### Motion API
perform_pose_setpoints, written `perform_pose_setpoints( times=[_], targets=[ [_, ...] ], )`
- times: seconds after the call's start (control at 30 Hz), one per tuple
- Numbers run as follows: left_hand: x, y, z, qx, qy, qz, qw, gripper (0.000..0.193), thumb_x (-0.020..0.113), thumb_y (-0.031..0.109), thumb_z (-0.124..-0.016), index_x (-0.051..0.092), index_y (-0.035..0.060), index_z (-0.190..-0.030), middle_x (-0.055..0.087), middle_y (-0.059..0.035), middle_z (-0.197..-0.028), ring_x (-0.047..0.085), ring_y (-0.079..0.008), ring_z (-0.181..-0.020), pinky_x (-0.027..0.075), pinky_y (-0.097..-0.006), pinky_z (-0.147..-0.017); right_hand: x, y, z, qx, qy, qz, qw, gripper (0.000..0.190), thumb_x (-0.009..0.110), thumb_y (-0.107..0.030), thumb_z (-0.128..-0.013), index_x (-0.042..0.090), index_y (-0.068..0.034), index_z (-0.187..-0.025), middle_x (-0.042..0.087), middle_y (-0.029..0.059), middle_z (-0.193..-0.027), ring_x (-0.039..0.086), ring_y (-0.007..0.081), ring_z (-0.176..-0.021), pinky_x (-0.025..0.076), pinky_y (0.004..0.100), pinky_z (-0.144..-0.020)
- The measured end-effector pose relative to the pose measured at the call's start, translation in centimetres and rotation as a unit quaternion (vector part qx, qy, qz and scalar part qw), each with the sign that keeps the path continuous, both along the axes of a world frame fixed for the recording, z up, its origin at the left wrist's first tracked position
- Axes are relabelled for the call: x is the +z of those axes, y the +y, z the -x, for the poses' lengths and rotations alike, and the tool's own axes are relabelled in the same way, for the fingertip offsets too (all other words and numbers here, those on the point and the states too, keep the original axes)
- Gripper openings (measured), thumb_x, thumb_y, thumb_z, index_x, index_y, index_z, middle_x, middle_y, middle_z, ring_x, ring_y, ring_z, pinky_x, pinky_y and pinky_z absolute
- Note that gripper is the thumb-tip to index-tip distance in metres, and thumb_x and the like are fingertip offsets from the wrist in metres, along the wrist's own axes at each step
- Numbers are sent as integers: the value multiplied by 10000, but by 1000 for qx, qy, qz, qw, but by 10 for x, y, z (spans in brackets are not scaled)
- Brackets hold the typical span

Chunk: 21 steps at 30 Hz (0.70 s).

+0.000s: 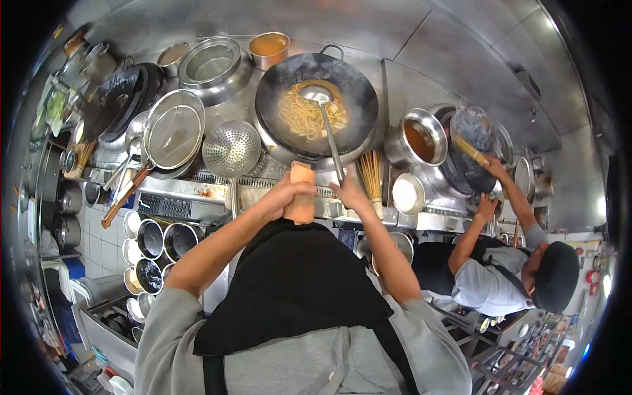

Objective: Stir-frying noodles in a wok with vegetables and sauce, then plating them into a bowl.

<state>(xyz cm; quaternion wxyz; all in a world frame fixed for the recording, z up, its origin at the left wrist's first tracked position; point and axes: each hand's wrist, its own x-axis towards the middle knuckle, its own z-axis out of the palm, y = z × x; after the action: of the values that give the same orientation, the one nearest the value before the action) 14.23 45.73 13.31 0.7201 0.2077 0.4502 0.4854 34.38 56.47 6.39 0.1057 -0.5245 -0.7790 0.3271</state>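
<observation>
Noodles in a brown sauce [301, 116] lie in the bottom of a large black wok [363, 96] straight in front of me, with steam rising. My right hand [351, 191] grips the long handle of a metal wok ladle [331, 128], whose round bowl rests upside down on the noodles. In my left hand [284, 196] is a folded orange cloth [301, 197], held near the wok's front rim with my thumb across it. A bundled bamboo wok brush [371, 177] stands just right of my right hand.
Left of the wok are a perforated skimmer [232, 148], a mesh strainer [174, 129] and a wide steel pot [210, 64]. A pot of brown liquid [417, 138] and a bowl of white contents [408, 193] stand right. A co-worker [498, 276] brushes another wok [469, 133] close by.
</observation>
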Motion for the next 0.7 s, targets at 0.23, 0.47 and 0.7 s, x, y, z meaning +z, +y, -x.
perform_pose_setpoints(
  times=[0.23, 0.47, 0.7],
  targets=[
    [-1, -10, 7, 28, -126, 119, 985, 422, 558, 297, -868, 437, 64, -1199, 631, -179, -985, 638, -276, -800, 539, -416, -715, 47, 44, -33, -136, 283, 290, 904, 223, 496, -293, -970, 489, -85, -1050, 458, -14, -616, 407, 92, -389, 329, 268, -305],
    [-34, -6, -1, 11, -169, 133, 977, 383, 587, 254, -876, 449, 69, -1181, 634, -170, -978, 633, -263, -770, 544, -391, -690, 12, 77, -20, -29, 108, 183, 977, 303, 536, -288, -937, 510, -54, -1128, 566, 113, -697, 534, 218, -457, 460, 367, -411],
    [-65, -1, 8, 91, -176, 165, 966, 283, 606, 252, -888, 509, 84, -1095, 651, -108, -905, 639, -232, -728, 553, -411, -654, 57, 13, -92, 37, -46, -20, 998, 240, 597, -248, -864, 583, -56, -1008, 628, 175, -763, 621, 372, -740, 478, 447, -661]
  ],
)
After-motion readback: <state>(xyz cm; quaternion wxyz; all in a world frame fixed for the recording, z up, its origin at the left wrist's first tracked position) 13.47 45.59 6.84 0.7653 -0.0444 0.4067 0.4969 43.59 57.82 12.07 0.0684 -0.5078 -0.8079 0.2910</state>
